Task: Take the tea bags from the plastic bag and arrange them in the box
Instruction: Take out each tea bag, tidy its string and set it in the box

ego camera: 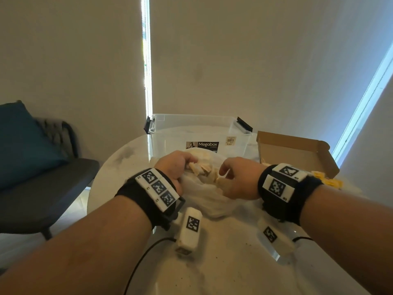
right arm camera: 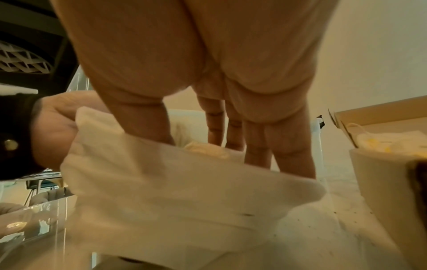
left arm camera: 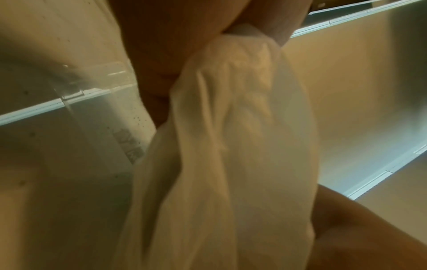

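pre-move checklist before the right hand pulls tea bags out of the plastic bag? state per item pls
1. Left hand grips plastic bag edge, mouth held open: ok.
2. Right hand fingers reach into the bag mouth: ok.
3. Tea bags visible inside the bag: ok.
4. Right hand actually pinching a tea bag: cannot tell.
5. Cardboard box open, at the right: ok.
6. Free space left in the box: cannot tell.

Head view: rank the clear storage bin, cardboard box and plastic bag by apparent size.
1. clear storage bin, largest.
2-3. cardboard box and plastic bag: look alike in size; the bag sits nearer the camera and is partly hidden by both hands, so unranked.
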